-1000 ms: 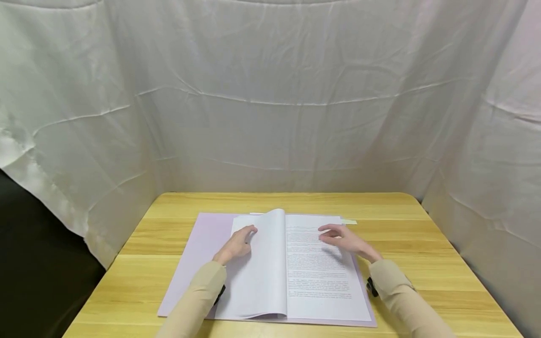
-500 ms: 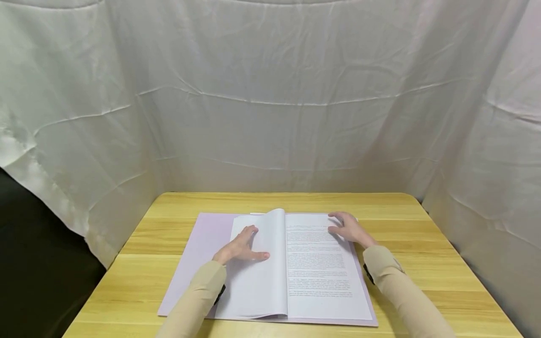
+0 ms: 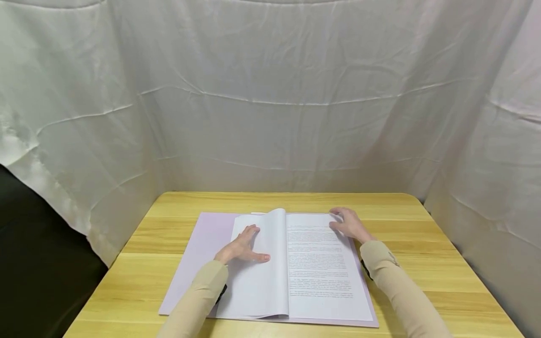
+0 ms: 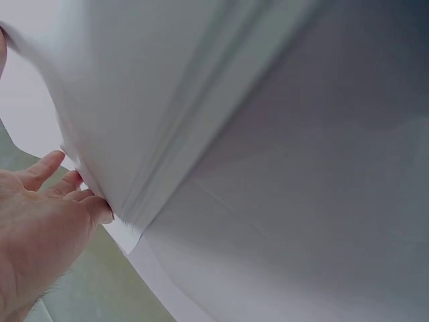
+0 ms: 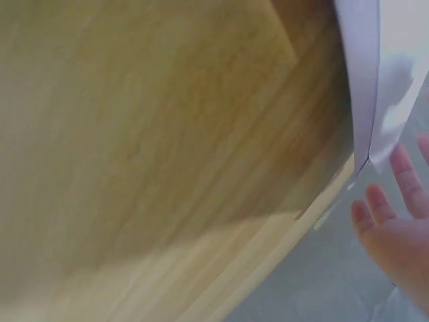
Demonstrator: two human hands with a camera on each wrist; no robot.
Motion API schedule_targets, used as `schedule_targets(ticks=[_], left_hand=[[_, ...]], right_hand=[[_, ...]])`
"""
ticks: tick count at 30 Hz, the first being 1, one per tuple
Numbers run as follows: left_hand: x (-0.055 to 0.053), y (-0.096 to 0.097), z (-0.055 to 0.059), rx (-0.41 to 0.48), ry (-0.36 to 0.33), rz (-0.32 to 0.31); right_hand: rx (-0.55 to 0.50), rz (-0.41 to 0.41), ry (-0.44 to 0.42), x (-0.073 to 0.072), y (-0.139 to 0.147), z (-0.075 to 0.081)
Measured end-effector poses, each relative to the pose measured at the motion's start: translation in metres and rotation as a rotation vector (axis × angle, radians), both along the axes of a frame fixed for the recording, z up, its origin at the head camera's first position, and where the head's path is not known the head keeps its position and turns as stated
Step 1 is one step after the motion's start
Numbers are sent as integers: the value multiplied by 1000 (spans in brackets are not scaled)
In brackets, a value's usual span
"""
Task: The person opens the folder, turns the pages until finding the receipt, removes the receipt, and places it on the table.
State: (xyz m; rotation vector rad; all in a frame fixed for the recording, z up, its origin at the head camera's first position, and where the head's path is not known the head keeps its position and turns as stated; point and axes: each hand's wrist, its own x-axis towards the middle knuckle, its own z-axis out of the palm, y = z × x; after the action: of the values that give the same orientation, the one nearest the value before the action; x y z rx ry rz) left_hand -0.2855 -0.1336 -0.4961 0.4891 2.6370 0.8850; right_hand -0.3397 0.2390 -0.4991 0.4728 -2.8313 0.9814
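A stack of printed sheets [image 3: 319,263] lies open on a lavender folder [image 3: 213,230], with a bulging fold of turned pages [image 3: 276,263] along its middle. My left hand [image 3: 243,246] rests on the blank left-hand page, thumb spread toward the fold. In the left wrist view, fingertips [image 4: 104,211] meet the paper edge. My right hand [image 3: 348,223] is at the top right corner of the printed page, thumb and fingers apart and lightly bent. The right wrist view has a fingertip [image 5: 400,157] right at the corner of the sheet [image 5: 395,87].
The wooden table [image 3: 148,263] extends around the folder on all sides. Pale grey curtains [image 3: 270,117] hang behind it and along both sides. A black area [image 3: 38,263] shows at the lower left.
My right hand has moved up and slightly right, from over the printed text to the page's top right corner. The left thumb has spread out toward the fold; the pages look unchanged.
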Motion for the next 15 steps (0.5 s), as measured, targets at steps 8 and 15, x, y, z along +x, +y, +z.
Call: schedule_targets(ticks=[8,15], left_hand=[[0,0,1,-3,21,-7],[0,0,0,-6,10,1]], right_hand=[[-10,-83,7,-4,-2,-1],[-17,-176,-61,-7,-2,-1]])
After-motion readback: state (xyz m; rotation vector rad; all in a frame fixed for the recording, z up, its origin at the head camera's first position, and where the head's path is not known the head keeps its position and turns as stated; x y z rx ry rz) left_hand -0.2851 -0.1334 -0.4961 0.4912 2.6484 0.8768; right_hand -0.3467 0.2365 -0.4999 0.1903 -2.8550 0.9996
